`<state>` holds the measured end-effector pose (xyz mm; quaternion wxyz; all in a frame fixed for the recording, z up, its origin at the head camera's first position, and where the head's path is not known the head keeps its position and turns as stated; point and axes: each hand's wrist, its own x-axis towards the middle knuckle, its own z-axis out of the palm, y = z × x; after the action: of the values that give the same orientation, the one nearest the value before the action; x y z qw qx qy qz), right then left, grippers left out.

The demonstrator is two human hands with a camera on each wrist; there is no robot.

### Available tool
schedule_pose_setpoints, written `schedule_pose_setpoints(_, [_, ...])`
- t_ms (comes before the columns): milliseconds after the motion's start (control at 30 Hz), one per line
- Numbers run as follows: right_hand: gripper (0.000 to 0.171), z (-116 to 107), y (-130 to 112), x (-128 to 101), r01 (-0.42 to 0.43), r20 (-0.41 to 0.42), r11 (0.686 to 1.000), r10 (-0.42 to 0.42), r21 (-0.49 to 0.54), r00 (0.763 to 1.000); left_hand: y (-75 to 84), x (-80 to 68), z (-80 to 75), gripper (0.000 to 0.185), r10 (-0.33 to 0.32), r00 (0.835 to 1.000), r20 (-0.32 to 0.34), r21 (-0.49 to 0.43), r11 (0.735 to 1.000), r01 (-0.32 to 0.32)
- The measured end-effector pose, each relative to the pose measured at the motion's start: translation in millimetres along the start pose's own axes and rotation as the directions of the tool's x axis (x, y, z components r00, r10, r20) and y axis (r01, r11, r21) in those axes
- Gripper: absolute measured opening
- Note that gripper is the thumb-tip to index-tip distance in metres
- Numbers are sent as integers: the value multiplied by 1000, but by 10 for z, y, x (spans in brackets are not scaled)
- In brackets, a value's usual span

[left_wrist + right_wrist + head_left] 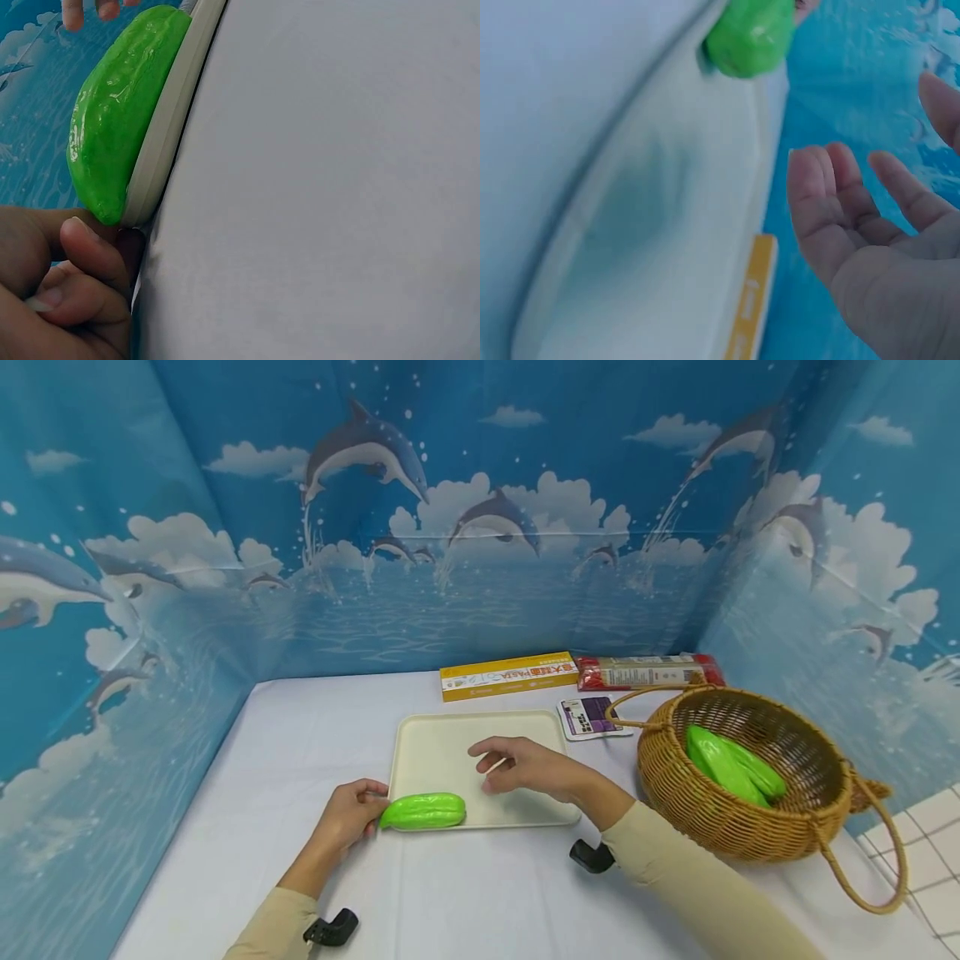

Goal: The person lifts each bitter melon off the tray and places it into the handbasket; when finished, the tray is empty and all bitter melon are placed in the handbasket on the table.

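Observation:
A glossy, bumpy green bitter melon [423, 811] lies along the near left edge of a cream tray [442, 735]. My left hand [348, 814] is at the tray's near left corner, beside the melon's pointed tip. In the left wrist view, the curled fingers [94, 259] grip that corner just below the tip of the melon [124, 112]; part of the grip is hidden. Over the tray's right half hovers my right hand [532, 768], holding nothing. The right wrist view shows its fingers [829, 202] loosely bent and apart from the melon [750, 37].
At right stands a wicker basket [675, 814] with green vegetables [727, 764] inside and handles sticking out. Behind the tray lie a yellow pasta box [510, 677] and a red packet [648, 672]. A purple-and-white pouch [592, 718] is beside the tray. A dolphin-printed curtain [480, 585] surrounds the table.

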<state>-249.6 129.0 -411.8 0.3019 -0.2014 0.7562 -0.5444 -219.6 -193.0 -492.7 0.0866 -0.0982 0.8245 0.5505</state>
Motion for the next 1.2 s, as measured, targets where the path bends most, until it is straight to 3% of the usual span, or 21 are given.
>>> schedule_pose_setpoints(233, [66, 265, 98, 385, -109, -49, 994, 110, 16, 993, -12, 0, -2, 23, -1, 1000, 7, 3, 1000, 1])
schedule_pose_setpoints(600, [63, 491, 95, 681, -146, -51, 983, 141, -113, 989, 2, 22, -14, 23, 9, 1000, 14, -2, 1000, -9])
schedule_pose_setpoints(900, [55, 676, 47, 763, -126, -19, 981, 124, -151, 992, 0, -1, -29, 24, 13, 1000, 21, -3, 1000, -13])
schedule_pose_setpoints(1200, [43, 735, 51, 768, -130, -46, 979, 124, -157, 991, -5, -3, -29, 23, 11, 1000, 22, -28, 1000, -10])
